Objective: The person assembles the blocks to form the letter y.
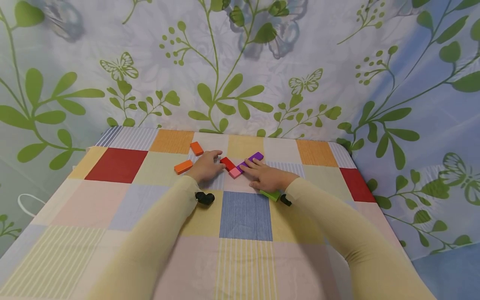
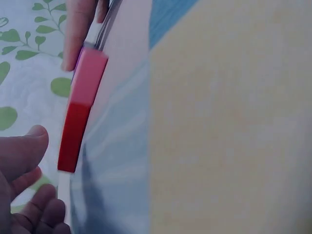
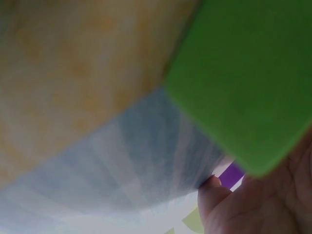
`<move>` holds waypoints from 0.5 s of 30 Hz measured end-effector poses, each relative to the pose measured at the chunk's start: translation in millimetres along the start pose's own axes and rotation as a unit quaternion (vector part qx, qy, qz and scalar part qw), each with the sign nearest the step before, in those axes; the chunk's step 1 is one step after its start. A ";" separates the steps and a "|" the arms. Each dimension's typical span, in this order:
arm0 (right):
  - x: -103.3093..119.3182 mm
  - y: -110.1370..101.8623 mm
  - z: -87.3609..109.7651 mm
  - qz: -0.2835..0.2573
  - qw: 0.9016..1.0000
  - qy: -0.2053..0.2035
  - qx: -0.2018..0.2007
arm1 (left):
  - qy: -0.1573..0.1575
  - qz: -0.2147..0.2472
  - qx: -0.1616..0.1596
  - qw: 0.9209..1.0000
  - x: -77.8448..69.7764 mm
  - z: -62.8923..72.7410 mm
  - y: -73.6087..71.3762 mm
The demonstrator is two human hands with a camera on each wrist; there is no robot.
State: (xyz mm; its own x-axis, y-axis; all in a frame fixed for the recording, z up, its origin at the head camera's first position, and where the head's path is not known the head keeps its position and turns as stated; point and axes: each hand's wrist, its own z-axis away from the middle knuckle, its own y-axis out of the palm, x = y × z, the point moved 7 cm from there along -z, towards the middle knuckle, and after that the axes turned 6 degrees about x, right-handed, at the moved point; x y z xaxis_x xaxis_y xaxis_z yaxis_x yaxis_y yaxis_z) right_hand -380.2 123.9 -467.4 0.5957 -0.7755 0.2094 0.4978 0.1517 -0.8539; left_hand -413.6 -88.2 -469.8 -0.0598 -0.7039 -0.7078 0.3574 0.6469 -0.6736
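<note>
A red block (image 1: 227,163), a pink block (image 1: 235,172) and a long purple block (image 1: 258,156) form a V shape on the patchwork cloth. My right hand (image 1: 269,177) rests its extended fingers on the purple block. Beneath that hand's wrist lies a green block (image 1: 271,195), partly covered; it looms large in the right wrist view. Just left of the red block is my left hand (image 1: 207,166), its fingers loosely bent and holding nothing. In the left wrist view, a gap shows between its thumb and the red block (image 2: 74,136).
Two orange blocks lie left of my left hand, one (image 1: 183,167) beside its wrist and another (image 1: 196,148) farther back. A leaf-patterned curtain (image 1: 150,75) hangs behind the table. A white cable (image 1: 26,204) loops beyond the left edge.
</note>
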 end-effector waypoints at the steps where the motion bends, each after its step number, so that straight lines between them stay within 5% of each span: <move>1: -0.7 0.3 -0.1 0.000 1.000 0.003 0.000 | 0.007 0.004 -0.005 1.000 0.3 -0.1 -3.7; 7: -2.0 1.7 -0.3 0.000 1.000 -0.004 -0.001 | 0.040 0.008 -0.055 0.998 7.3 1.4 -32.6; 15: -2.0 2.4 -1.0 -0.001 1.000 -0.014 -0.005 | 0.015 -0.006 -0.087 0.996 27.4 7.1 -63.7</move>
State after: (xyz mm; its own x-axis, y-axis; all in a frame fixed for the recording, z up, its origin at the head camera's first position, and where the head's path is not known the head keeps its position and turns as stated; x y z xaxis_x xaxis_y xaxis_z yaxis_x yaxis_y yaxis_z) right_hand -380.9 125.2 -470.3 0.6116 -0.7587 0.2242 0.4925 0.1433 -0.8584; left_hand -431.4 -150.8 -444.8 -0.0913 -0.7041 -0.7042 0.1905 0.6817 -0.7064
